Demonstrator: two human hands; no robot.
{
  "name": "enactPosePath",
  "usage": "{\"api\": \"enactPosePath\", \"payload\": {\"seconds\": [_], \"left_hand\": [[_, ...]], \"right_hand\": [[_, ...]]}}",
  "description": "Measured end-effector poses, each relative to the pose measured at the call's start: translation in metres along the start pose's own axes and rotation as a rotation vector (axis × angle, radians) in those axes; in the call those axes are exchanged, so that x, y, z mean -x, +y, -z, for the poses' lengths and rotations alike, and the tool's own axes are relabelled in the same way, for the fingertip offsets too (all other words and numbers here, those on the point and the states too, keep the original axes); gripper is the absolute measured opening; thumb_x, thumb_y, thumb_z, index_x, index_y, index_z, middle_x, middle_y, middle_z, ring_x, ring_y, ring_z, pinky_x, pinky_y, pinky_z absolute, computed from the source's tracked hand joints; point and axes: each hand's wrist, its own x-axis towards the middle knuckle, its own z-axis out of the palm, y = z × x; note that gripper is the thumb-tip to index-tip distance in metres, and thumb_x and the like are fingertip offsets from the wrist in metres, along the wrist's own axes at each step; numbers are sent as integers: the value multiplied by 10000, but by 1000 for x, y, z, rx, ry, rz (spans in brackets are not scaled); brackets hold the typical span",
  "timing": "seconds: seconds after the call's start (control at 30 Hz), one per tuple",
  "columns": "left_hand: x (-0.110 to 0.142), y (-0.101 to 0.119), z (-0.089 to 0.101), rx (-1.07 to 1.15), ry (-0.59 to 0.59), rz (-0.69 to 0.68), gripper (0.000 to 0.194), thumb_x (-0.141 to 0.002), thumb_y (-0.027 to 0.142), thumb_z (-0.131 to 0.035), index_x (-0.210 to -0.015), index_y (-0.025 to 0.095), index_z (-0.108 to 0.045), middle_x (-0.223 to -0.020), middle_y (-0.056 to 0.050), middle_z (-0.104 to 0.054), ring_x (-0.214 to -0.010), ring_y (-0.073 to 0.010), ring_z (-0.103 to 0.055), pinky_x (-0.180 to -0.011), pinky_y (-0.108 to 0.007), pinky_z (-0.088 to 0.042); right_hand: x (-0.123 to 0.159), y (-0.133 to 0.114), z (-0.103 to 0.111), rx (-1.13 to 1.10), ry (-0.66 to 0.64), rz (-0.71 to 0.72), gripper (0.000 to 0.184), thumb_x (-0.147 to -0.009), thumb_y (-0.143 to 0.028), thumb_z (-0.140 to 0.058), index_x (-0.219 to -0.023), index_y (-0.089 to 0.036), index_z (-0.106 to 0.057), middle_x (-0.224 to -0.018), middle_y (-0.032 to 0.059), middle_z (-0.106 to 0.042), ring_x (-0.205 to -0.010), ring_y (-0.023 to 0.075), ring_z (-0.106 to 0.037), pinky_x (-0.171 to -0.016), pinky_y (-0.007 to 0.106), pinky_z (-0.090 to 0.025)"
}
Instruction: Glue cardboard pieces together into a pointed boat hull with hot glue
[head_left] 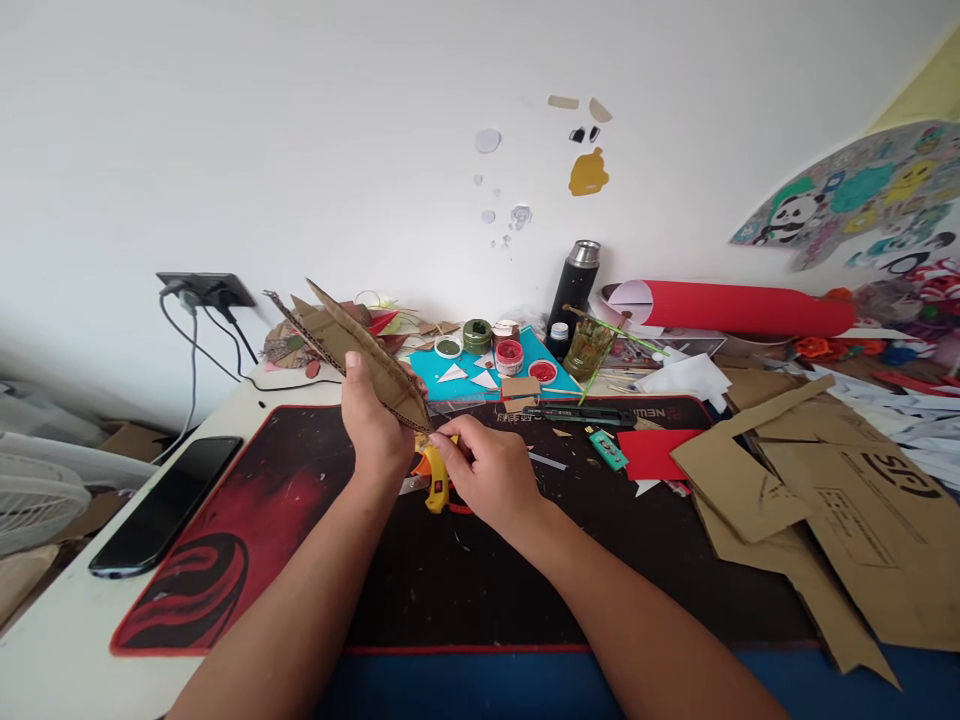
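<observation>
My left hand (375,420) is wrapped round a folded piece of brown cardboard (352,350), its thumb lying on the near face. The cardboard stands tilted, with pointed tips at the upper left and a narrow lower corner at the right. At that lower corner my right hand (487,470) pinches with thumb and forefinger; whether anything small sits between them is hidden. Just beneath the hands, a yellow and orange tool (437,485) lies on the black and red desk mat (300,500), partly covered by my fingers.
Cardboard sheets (862,520) pile up at the right beside red paper (656,452). Paint jars (477,337) stand on a blue sheet (427,375) at the back. Behind are a black flask (576,285) and a jar with brushes (589,350). A phone (169,505) lies at the left.
</observation>
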Motion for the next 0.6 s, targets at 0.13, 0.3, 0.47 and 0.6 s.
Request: {"api": "enactPosePath", "payload": {"seconds": [0.13,0.3,0.47,0.6], "left_hand": [[-6,-1,1,47,36,8,551,-919,765,-682,-869,218,-642,-684,5,-642,-561,-148,-617,-557,-273,-505],[-14,-3,6,71,42,3,578,-893,790,-704,-890,214,-661,-698,2,-640,-585,-152,-628,-567,-275,-523],[-12,-3,4,56,66,16,576,-895,790,-693,-871,216,-649,-682,5,-636,-565,-154,-614,-543,-282,-500],[-7,-3,0,47,34,20,563,-912,777,-680,-866,216,-652,-673,3,-636,-549,-157,-607,-535,-289,-483]], "right_hand": [[-1,-1,2,-27,26,11,253,-1107,-375,-595,-981,-231,-760,-737,14,-787,-592,156,-689,-593,272,-414],[-3,-3,5,-64,18,-23,255,-1104,-397,-592,-1009,-234,-764,-764,16,-795,-601,153,-687,-595,269,-431],[-2,-3,4,-52,-12,-33,221,-1079,-423,-661,-1070,-233,-774,-754,5,-795,-589,152,-683,-590,269,-428],[-1,-2,1,-14,-13,-21,209,-1071,-424,-688,-1083,-234,-772,-747,6,-799,-585,157,-687,-585,273,-420]]}}
